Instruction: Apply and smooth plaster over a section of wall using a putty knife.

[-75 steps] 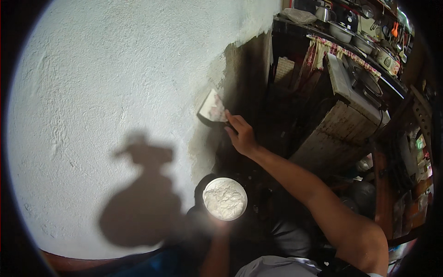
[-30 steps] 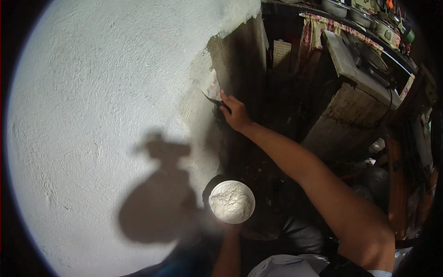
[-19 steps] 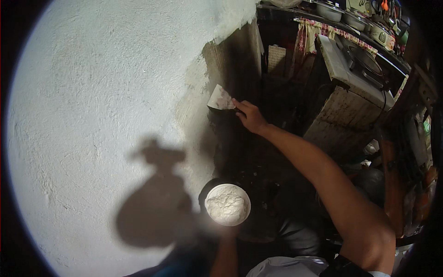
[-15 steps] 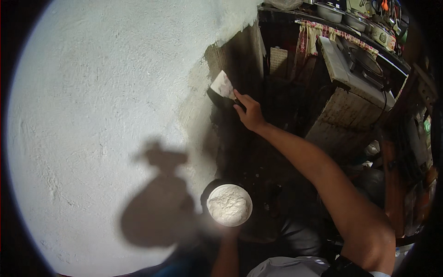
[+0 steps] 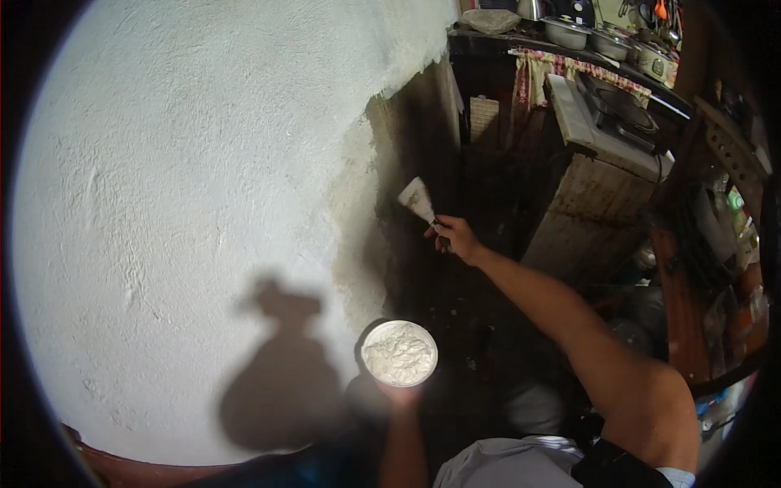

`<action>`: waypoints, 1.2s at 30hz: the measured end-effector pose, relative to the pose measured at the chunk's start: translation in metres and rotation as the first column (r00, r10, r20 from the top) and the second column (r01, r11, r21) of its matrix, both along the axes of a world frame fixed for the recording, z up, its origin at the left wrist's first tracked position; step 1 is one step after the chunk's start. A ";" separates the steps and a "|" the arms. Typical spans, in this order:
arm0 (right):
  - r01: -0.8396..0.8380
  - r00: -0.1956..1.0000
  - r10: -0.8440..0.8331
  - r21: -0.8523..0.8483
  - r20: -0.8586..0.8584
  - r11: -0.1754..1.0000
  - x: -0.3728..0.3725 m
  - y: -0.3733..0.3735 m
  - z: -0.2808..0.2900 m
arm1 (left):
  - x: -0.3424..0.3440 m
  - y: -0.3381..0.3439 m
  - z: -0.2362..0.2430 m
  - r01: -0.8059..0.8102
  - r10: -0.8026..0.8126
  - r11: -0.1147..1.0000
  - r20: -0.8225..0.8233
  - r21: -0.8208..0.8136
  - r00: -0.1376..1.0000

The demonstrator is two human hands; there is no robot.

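My right hand [image 5: 456, 237] grips the handle of a putty knife [image 5: 417, 199], its fingers closed round it. The wide blade carries pale smears and points up and left, a little off the dark unpainted strip of wall. From below, my left hand [image 5: 400, 394] holds up a round white tub [image 5: 367, 372]; its fingers are mostly hidden under the tub. Thick white putty [image 5: 400, 355] with a lumpy surface fills it. To the left, a rough white wall [image 5: 187, 195] ends in a ragged, greyish patch [image 5: 355, 211] of thinner coating.
At the back right, a white-topped counter [image 5: 561, 93] bears a stove [image 5: 622, 110]. Pots [image 5: 565, 32] line a shelf behind it, above a flowered curtain [image 5: 529, 81]. A wooden chair-like frame [image 5: 679, 309] stands at the right, with plastic items around it.
My right hand has drawn the putty knife down and right, away from the wall's ragged edge. The tub stays nearly in place. The view has shifted slightly.
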State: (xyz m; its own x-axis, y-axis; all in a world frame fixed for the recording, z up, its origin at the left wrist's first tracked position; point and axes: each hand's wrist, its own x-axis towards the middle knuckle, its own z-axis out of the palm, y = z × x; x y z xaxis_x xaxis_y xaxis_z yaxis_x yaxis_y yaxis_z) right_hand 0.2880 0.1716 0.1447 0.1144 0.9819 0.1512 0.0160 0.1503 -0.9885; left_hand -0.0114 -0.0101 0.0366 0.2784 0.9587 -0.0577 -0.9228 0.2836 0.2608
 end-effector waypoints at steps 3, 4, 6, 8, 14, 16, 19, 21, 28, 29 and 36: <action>-0.244 0.874 0.194 -0.057 -0.445 0.968 0.007 -0.063 0.009 | 0.003 -0.003 0.006 0.064 -0.066 0.994 0.028 0.089 0.997; -0.275 0.863 0.215 -0.066 -0.457 0.959 0.008 -0.081 0.011 | 0.005 -0.002 0.007 0.060 -0.060 0.996 0.000 0.073 0.998; -0.261 0.870 0.188 -0.103 -0.455 0.960 0.008 -0.108 0.008 | 0.006 -0.003 0.009 0.036 -0.034 0.997 -0.042 0.063 0.999; -0.197 0.894 0.126 -0.124 -0.431 0.973 0.010 -0.130 -0.007 | 0.006 -0.004 0.008 0.030 -0.030 1.000 -0.048 0.004 0.998; 0.228 0.963 -0.267 -0.413 -0.039 0.882 0.003 -0.196 -0.100 | 0.012 -0.006 0.002 0.040 -0.037 0.996 -0.044 0.075 0.998; 0.234 0.972 -0.226 -0.353 0.063 0.906 -0.004 -0.204 -0.119 | 0.013 -0.008 0.002 0.055 -0.055 0.998 -0.050 0.002 0.997; 0.227 0.974 -0.200 -0.374 0.108 0.899 -0.012 -0.210 -0.131 | 0.012 -0.007 0.003 0.068 -0.069 0.997 -0.043 -0.034 0.997; 0.219 0.974 -0.173 -0.404 0.146 0.888 -0.014 -0.207 -0.134 | 0.013 -0.005 0.001 0.102 -0.102 0.994 -0.013 0.032 0.995; 0.235 0.869 -0.070 -0.283 0.490 0.930 -0.020 -0.192 -0.161 | 0.006 0.000 -0.002 0.093 -0.093 0.995 -0.007 0.021 0.996; 0.255 0.816 -0.046 -0.287 0.576 0.923 -0.021 -0.191 -0.164 | 0.005 0.000 -0.003 0.082 -0.082 0.997 -0.013 0.011 0.997; 0.088 0.738 0.130 -0.286 0.662 0.954 -0.027 -0.198 -0.165 | 0.001 0.000 -0.008 0.038 -0.039 0.998 -0.032 -0.041 0.999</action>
